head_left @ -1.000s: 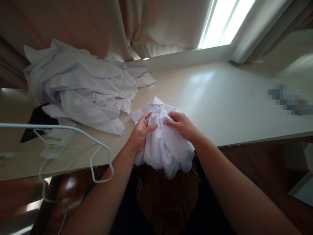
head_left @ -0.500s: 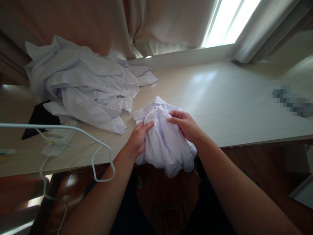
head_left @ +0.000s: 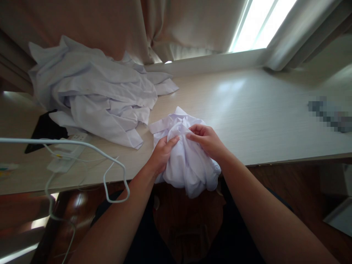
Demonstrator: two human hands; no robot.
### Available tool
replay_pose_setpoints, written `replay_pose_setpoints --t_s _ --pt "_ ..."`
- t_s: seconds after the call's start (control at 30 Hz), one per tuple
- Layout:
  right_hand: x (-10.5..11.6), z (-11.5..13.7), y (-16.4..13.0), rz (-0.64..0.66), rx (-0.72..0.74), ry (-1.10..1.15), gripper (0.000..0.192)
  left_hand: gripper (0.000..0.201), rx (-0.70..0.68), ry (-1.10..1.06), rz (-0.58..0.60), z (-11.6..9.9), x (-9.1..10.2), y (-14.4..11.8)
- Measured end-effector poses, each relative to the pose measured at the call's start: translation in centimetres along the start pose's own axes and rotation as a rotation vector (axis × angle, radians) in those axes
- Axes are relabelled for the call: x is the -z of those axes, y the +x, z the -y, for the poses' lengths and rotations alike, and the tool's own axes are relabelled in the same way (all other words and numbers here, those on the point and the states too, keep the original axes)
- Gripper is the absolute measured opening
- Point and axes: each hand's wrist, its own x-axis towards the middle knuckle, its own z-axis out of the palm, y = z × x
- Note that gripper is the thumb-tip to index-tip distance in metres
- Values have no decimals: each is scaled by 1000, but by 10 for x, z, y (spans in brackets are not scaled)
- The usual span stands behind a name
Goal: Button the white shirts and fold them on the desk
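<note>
A bunched white shirt (head_left: 187, 165) lies at the front edge of the table, its lower folds hanging over the edge. My left hand (head_left: 164, 152) grips its left side, thumb on top and the other fingers hidden in the cloth. From the right, my right hand (head_left: 205, 138) pinches a fold near the middle between thumb and fingers. The two thumbs are close together over the gathered fabric. A collar-like flap sticks up at the far side of the bundle. Whatever the shirt's underside does is hidden.
A heap of white shirts (head_left: 96, 88) lies at the back left of the pale table (head_left: 264, 121). Near it are a black flat item (head_left: 45, 130), a white power strip (head_left: 67, 156) and a looping white cable (head_left: 121, 172). A curtain (head_left: 115, 25) hangs behind. Something pixelated (head_left: 330, 115) lies far right.
My left hand has moved a little to the right, closer to my right hand. The cloth between them is more tightly gathered.
</note>
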Motion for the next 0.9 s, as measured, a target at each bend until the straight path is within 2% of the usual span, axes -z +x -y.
replay_pose_setpoints --t_s 0.13,0.27,0.43,0.5,0.6,0.67,0.73,0.8,0.9 --pt "1 -5 0 -52 -15 -32 26 49 -24 74 19 4 -2 -1" --pt "2 -4 0 -51 -71 -73 30 48 -28 121 32 5 -2 -1" --pt "11 8 -2 -46 -72 -272 32 44 -52 33 -48 5 2 2" --pt "22 14 -5 12 -84 -355 27 40 -51 -3 -77 4 4 3" --pt "46 22 -12 241 -205 -504 22 38 -56 -46 -103 3 8 4" --pt "62 27 -17 337 -279 -558 23 40 -61 -64 -119 2 9 5" --pt "71 30 -20 301 -300 -543 26 41 -68 -61 -125 2 10 5" --pt "71 31 -20 191 -272 -459 27 42 -83 -49 -129 2 10 5" --pt "50 27 -19 -4 -140 -278 29 45 -99 -38 -137 3 5 4"
